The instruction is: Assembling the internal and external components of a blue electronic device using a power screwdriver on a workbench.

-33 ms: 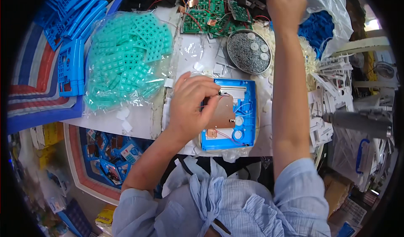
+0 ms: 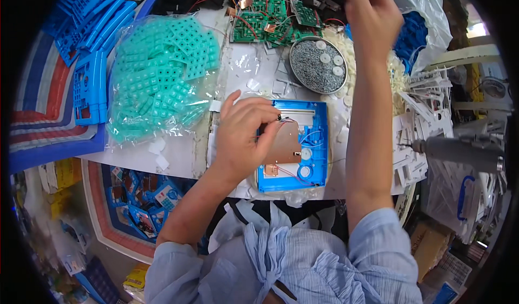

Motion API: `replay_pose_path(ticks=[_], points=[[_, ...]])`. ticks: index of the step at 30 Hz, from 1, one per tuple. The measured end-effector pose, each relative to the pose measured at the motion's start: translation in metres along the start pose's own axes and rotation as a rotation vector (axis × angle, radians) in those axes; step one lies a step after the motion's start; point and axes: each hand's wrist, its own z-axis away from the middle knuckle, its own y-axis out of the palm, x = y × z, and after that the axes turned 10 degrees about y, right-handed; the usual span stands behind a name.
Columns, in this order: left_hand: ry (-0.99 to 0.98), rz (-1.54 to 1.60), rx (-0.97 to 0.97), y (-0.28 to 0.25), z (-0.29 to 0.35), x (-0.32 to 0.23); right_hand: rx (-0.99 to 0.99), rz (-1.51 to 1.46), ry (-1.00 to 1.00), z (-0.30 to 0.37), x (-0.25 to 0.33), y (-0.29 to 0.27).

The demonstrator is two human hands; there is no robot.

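Note:
A blue plastic casing [image 2: 320, 169] lies in front of me on the table, with a brown circuit board [image 2: 286, 144], thin wires and white round parts inside. My left hand [image 2: 243, 134] is over the casing's left edge. Its thumb and forefinger pinch a small black part [image 2: 279, 117] with thin wires at the board's top edge. My right hand [image 2: 376, 25] is raised at the far right of the table, beside the black parts, its fingers bent. Its fingertips are hidden at the picture's upper edge, so I cannot see whether it holds anything.
A clear bag of turquoise keypads [image 2: 162, 71] lies left. Green circuit boards [image 2: 265, 20] and a round dish of small screws [image 2: 311, 69] are beyond the casing. A grey electric screwdriver [image 2: 459, 152] and white plastic frames [image 2: 413, 169] are right. Blue shells [image 2: 92, 88] stand far left.
My right hand has shifted slightly right and down, its fingers changing posture. My left hand stays pinched at the board, and the whole view has moved a little.

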Motion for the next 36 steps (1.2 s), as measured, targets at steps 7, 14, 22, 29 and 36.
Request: replay_pose_path(ticks=[7,14,22,29,36], points=[[-0.07,0.01,-0.052,0.0,0.009,0.007,0.255,-0.061,0.529,0.176,0.066,-0.096],[-0.05,0.015,-0.007,-0.001,0.007,0.006,0.779,0.046,0.888,0.156,0.038,-0.081],[-0.11,0.051,-0.015,-0.003,0.012,0.011,0.688,0.336,0.421,0.161,0.035,-0.044],[-0.226,0.285,-0.047,0.005,0.014,0.013,0.549,0.75,0.076,0.22,0.057,-0.039],[-0.405,0.48,-0.062,0.002,0.015,0.009,0.55,0.532,0.181,0.219,0.053,-0.047]])
